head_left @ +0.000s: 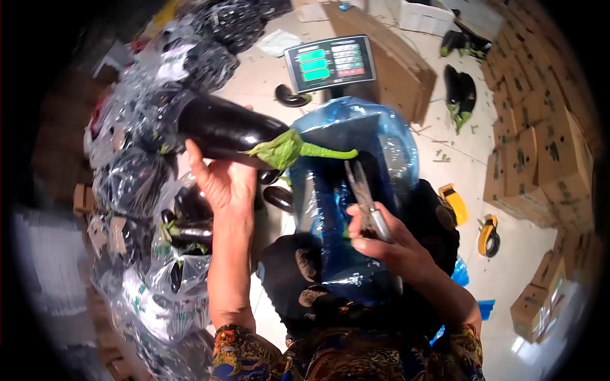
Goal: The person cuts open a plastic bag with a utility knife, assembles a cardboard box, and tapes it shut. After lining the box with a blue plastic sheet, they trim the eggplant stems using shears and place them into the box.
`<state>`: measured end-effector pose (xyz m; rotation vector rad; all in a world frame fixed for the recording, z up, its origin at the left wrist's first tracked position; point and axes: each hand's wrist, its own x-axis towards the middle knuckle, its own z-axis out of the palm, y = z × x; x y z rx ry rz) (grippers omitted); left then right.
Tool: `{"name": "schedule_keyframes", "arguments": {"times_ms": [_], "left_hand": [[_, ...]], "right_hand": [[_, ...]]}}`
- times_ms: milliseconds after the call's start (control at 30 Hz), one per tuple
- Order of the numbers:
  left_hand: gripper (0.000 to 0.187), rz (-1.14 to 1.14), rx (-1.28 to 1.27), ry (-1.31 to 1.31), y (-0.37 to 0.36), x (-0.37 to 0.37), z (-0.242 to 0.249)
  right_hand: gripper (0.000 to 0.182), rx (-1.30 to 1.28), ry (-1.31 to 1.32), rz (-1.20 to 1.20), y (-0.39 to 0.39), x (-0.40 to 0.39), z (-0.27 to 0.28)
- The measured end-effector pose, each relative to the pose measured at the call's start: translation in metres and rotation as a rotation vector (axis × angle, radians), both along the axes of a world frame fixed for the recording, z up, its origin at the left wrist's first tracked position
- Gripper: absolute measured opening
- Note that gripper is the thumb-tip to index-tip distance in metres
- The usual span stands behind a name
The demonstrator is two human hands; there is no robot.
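Observation:
My left hand holds up a large, glossy dark purple eggplant from below, its green cap and long stem pointing right. In my right hand is a pair of metal scissors with a grey handle, the blades slightly apart and their tips just below the stem's end. Beneath both lies a box lined with a blue plastic bag, between my knees. Its contents are dark and hard to make out. Smaller eggplants lie on the floor below my left hand.
Past the box stands a digital scale display with lit green panels. Clear bags of eggplants are heaped at the left. Stacked cardboard boxes line the right. Loose eggplants and yellow tape rolls lie on the floor.

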<state>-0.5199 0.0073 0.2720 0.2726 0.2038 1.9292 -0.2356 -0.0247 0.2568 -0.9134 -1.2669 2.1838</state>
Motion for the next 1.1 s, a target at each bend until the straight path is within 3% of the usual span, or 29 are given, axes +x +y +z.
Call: {"name": "schedule_keyframes", "arguments": {"times_ms": [67, 100, 133, 367, 500, 600, 667, 833, 933, 1000, 1100], "left_hand": [[0.063, -0.001, -0.007, -0.024, 0.005, 0.011, 0.001], [0.061, -0.035, -0.008, -0.052, 0.006, 0.016, 0.003], [0.060, -0.027, -0.025, -0.035, 0.009, 0.021, 0.003], [0.055, -0.078, -0.055, 0.009, 0.029, 0.053, -0.002], [0.062, -0.038, -0.103, 0.114, 0.042, 0.078, 0.009], [0.044, -0.180, -0.060, 0.085, 0.053, 0.092, 0.014], [0.045, -0.194, -0.073, 0.110, 0.056, 0.105, 0.018], [0.048, -0.220, -0.097, 0.135, 0.062, 0.122, 0.017], [0.045, -0.217, -0.117, 0.195, 0.070, 0.126, 0.014], [0.044, -0.220, -0.122, 0.312, 0.071, 0.116, 0.019], [0.048, -0.096, -0.183, 0.539, 0.067, 0.081, 0.028]], "right_hand": [[0.051, 0.121, -0.042, -0.016, 0.002, 0.000, 0.000], [0.051, 0.188, -0.079, -0.047, 0.001, 0.001, 0.004], [0.039, 0.228, -0.113, -0.052, 0.002, 0.003, 0.002], [0.037, 0.220, -0.137, -0.198, 0.010, 0.020, 0.007], [0.043, 0.224, -0.131, -0.261, 0.007, 0.031, 0.009], [0.050, 0.210, -0.082, -0.313, 0.008, 0.035, 0.004], [0.058, 0.164, -0.063, -0.376, 0.009, 0.039, 0.008], [0.021, 0.194, -0.076, -0.542, 0.009, 0.048, 0.003], [0.016, 0.209, -0.086, -0.565, 0.014, 0.059, -0.010], [0.015, 0.152, -0.001, -0.599, 0.013, 0.069, -0.003], [0.034, -0.170, 0.353, -0.637, 0.017, 0.083, -0.010]]}}
